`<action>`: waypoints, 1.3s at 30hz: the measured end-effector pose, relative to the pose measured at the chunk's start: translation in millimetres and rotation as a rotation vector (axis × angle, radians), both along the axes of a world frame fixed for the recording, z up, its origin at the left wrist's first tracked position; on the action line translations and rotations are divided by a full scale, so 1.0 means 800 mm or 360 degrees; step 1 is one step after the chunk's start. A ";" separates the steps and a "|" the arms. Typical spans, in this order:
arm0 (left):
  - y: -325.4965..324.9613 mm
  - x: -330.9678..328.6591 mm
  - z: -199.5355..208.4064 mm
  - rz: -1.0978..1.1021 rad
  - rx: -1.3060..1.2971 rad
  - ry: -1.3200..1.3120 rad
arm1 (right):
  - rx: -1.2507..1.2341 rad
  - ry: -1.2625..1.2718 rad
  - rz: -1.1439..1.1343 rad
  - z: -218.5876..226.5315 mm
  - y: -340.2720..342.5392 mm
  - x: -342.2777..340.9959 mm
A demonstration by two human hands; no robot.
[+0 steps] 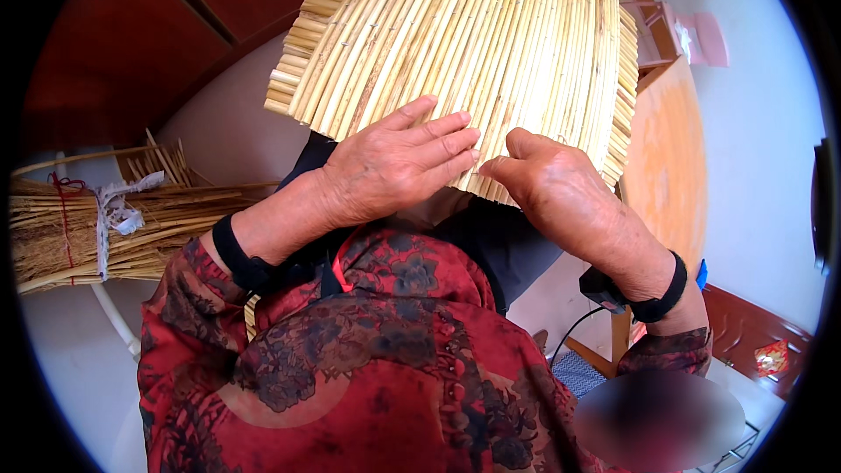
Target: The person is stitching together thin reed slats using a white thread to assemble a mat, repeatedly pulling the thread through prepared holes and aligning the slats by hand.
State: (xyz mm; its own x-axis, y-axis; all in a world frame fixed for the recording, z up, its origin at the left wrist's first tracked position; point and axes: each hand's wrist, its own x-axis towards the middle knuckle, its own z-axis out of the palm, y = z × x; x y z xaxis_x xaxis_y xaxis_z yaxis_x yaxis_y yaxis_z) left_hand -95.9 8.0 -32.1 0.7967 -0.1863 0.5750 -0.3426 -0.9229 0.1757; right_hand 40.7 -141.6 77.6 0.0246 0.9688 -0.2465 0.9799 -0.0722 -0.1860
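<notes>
A panel of straw-coloured stalks (464, 44), laid side by side and stitched in rows, rests across my lap and reaches away from me. Crosswise stalk ends stick out along its left and right sides. My left hand (399, 162) lies on the panel's near part, fingers stretched out and pointing right. Close beside it, my right hand (552, 175) is closed near the panel's near edge, thumb and curled forefinger brought together. What sits in that pinch, if anything, is too small to make out.
At left, a bundle of dry stalks (53, 236) tied with red string and a white strip lies on a white-legged support. A wooden tabletop (670, 149) stands to the right, with a pink chair (705, 39) behind it. Dark red cabinets (114, 44) fill the far left.
</notes>
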 end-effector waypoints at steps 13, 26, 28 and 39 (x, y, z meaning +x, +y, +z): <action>0.000 0.000 -0.012 0.0008 -0.0183 -0.0246 | -0.0290 -0.0614 0.0515 0.003 0.029 -0.029; 0.003 -0.003 -0.012 -0.0023 0.0036 -0.0219 | -0.0119 -0.0472 0.0395 0.036 0.022 -0.020; 0.003 -0.003 -0.012 -0.0017 0.0076 -0.0224 | -0.0159 -0.0545 0.0382 0.037 0.021 -0.022; 0.002 -0.002 -0.009 0.0022 0.0182 -0.0236 | -0.0104 -0.0557 0.0418 0.050 0.022 -0.023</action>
State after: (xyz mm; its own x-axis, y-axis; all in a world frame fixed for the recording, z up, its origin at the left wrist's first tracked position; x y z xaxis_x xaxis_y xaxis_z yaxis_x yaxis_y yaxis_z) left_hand -97.9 9.6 -39.7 0.7076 -0.2466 0.6622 -0.3440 -0.9388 0.0179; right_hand 22.6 -123.6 117.2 -0.1272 0.9360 -0.3283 0.9698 0.1869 0.1570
